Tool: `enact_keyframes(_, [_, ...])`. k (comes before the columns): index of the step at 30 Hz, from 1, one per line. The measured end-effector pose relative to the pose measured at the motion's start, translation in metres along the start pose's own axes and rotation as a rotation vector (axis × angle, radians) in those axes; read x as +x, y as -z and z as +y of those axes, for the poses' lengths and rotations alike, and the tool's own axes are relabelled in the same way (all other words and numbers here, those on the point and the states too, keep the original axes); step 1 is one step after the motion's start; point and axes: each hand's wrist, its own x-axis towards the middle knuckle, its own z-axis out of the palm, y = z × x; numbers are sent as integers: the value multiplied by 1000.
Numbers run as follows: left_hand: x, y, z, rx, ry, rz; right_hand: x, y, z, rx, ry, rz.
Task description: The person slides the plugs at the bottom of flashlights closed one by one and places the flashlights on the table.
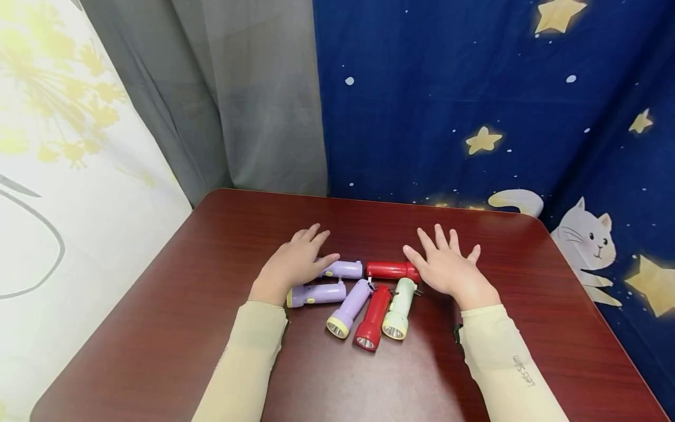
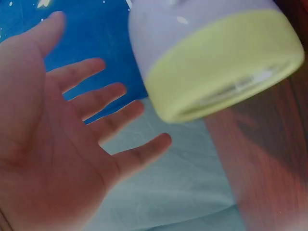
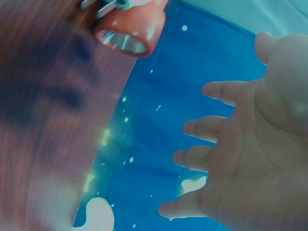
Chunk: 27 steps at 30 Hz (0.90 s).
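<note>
"What's the biggest thing in front of the person?"

"A blue curtain (image 1: 411, 129) with stars, beyond the green torch (image 1: 401, 308). A grey curtain (image 1: 263, 88) hangs beyond it too, off to the left."

"Then?"

"The brown-red table (image 1: 369, 387), spreading all round the green torch."

"And the arms?"

"Both in cream: the left sleeve (image 1: 245, 357) is well left of the green torch, the right sleeve (image 1: 511, 363) to its right."

"What are the hands doing?"

"The left hand (image 1: 295, 264) is farther back than the green torch and well to its left, over one end of the rear purple torch (image 1: 345, 269). The right hand (image 1: 448, 269) is just right of and beyond the green torch, thumb at the head of the rear red torch (image 1: 390, 270). All the fingers are spread wide and grip nothing; I can't tell whether either hand touches a torch."

"Where do the torches lie, then?"

"The rear red one lies crosswise just beyond the green torch, the rear purple one left of that. The front red torch (image 1: 373, 319) is just left of the green torch, then the slanted purple torch (image 1: 352, 305), then the sideways purple torch (image 1: 320, 293)."

"Anything smaller?"

"Metal prongs (image 3: 106, 8) by the green torch's tail."
</note>
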Motion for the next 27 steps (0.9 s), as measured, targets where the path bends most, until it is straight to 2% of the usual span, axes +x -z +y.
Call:
enact_keyframes(5, [5, -2, 10, 60, -37, -22, 4, -2, -10, -4, 24, -3])
enact_keyframes(12, [11, -13, 31, 124, -75, -52, 9, -16, -20, -23, 55, -28])
enact_keyframes(16, [14, -18, 40, 123, -47, -102, 10, -22, -26, -38, 68, -39])
enact_keyframes(20, [15, -22, 42, 113, -3, -137, 9, -24, -33, -35, 77, -38])
enact_keyframes(23, [14, -25, 41, 125, 0, -121, 8, -24, -36, -34, 92, -34])
enact_keyframes(27, [15, -26, 39, 159, -33, -70, 7, -22, -39, -36, 106, -21])
